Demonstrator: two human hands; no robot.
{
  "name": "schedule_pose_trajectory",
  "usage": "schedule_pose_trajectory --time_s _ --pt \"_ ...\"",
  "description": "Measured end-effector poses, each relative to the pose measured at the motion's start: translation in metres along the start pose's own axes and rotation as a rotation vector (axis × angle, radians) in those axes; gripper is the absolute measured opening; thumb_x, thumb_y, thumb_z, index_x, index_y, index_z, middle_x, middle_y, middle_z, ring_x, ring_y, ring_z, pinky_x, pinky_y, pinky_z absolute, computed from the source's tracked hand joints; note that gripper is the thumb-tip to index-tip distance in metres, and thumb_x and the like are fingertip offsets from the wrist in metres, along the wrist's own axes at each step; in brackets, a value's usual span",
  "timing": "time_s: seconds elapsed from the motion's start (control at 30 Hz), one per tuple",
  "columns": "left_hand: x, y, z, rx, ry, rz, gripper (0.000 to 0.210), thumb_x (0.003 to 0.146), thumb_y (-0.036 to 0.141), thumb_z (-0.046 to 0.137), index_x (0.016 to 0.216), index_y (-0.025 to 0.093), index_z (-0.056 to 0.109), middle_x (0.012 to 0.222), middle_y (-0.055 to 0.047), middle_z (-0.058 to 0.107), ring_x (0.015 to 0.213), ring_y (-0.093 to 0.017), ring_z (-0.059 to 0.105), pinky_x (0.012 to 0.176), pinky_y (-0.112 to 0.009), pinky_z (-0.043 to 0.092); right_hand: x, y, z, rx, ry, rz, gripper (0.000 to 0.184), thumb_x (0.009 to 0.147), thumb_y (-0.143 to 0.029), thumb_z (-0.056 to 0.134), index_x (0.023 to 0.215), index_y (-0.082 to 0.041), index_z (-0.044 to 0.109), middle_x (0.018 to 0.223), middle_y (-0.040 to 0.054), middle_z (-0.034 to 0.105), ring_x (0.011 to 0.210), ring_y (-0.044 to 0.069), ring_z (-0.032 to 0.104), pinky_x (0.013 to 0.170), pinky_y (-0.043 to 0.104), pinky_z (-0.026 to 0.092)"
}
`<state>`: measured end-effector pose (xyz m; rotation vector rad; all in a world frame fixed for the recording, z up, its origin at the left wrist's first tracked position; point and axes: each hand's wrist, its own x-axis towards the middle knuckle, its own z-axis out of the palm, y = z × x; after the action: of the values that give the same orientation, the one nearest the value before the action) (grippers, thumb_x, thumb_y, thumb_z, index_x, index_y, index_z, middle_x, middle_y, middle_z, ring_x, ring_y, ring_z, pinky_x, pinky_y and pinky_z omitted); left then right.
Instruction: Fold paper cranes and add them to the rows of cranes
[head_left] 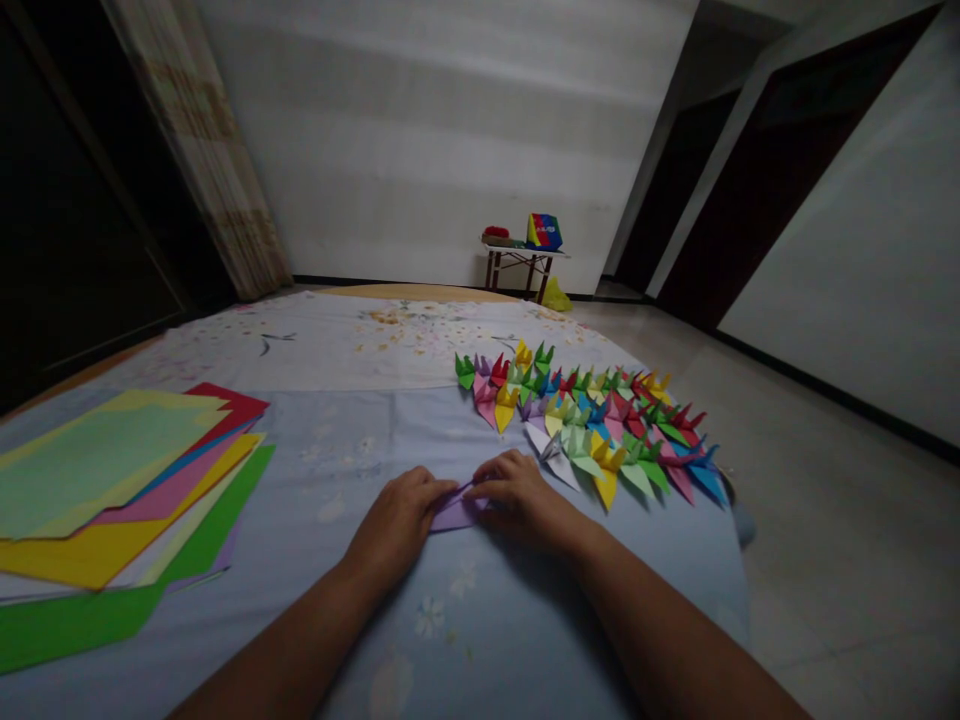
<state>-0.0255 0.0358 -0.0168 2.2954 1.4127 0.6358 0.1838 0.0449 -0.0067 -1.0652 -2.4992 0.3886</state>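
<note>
A small folded piece of purple paper (454, 514) lies on the cloth-covered table in front of me, between both hands. My left hand (401, 515) grips its left side, thumb and fingers closed at the edge. On the right side, my right hand (521, 497) pinches the paper near its upper edge, with the fingers bent over it. Parts of the paper are hidden under the fingers. Just beyond my right hand stand rows of folded paper cranes (577, 440) in many colours, the nearest a white one (553, 455).
A stack of coloured paper sheets (120, 480) spreads over the table's left side. The round table wears a flowered cloth (345, 420); its right edge drops off past the cranes. Against the far wall, a small side table (525, 252) holds a colourful bag (544, 232).
</note>
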Motion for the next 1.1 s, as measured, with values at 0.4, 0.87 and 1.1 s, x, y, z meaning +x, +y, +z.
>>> schedule_pose_trajectory --time_s 0.4,0.87,1.1 --pt "-0.001 0.001 -0.001 0.16 -0.003 0.158 0.025 0.086 0.028 0.047 0.106 0.025 0.062 0.091 -0.005 0.057 0.086 -0.019 0.051 0.078 -0.033 0.041 0.005 0.003 0.012 -0.081 0.035 -0.055 0.025 0.079 -0.046 0.057 0.097 -0.032 0.067 0.1 0.0052 0.06 0.097 0.021 0.043 0.079 0.036 0.028" --pt "-0.007 0.009 -0.004 0.087 -0.102 0.162 0.024 0.087 0.031 0.045 0.1 0.022 0.063 0.088 -0.004 0.053 0.085 -0.018 0.05 0.077 -0.029 0.04 0.009 0.007 0.02 0.013 0.027 0.024 0.029 0.084 -0.045 0.05 0.086 -0.022 0.068 0.081 0.005 0.061 0.084 0.018 0.047 0.072 0.031 0.028" --pt "-0.001 0.002 -0.003 -0.067 -0.113 0.068 0.026 0.087 0.035 0.043 0.096 0.024 0.065 0.086 -0.002 0.055 0.084 -0.016 0.051 0.077 -0.028 0.041 0.01 0.01 0.019 0.097 -0.007 0.09 0.021 0.084 -0.039 0.054 0.087 -0.023 0.067 0.08 0.0034 0.061 0.084 0.017 0.05 0.075 0.031 0.03"
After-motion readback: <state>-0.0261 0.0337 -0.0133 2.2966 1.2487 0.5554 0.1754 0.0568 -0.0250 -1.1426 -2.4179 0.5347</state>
